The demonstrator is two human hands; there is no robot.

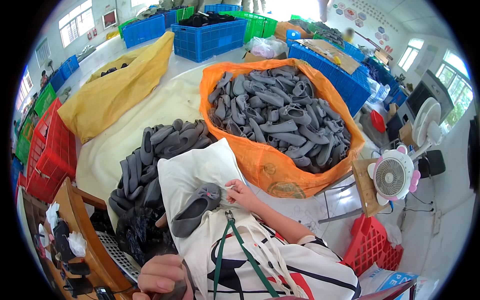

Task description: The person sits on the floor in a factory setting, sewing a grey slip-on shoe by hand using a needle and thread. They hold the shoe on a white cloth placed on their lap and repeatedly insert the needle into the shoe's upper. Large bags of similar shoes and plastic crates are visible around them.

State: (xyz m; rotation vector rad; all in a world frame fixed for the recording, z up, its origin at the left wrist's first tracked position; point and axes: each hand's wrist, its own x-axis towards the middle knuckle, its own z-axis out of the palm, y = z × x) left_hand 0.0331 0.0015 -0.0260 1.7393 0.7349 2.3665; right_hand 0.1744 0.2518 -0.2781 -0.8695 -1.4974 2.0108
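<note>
A grey slip-on shoe (196,210) with a small bow and a pink accent on its toe lies on a white cushion (200,162) over my lap. Just right of its toe, my right hand (241,194) has its fingertips pinched together above the cushion's edge; whatever they hold is too small to see. At the lower edge, my left hand (162,276) is curled, with a dark grey thing partly showing under its fingers, cut off by the frame. Left of the cushion, many similar grey shoes (165,142) are piled in overlapping rows.
A large orange sack (270,175) full of grey shoes stands ahead. A black plastic bag (142,232) and a wooden table (82,220) are at my left. At right are a white fan (390,175) on a stool and a red crate (367,245).
</note>
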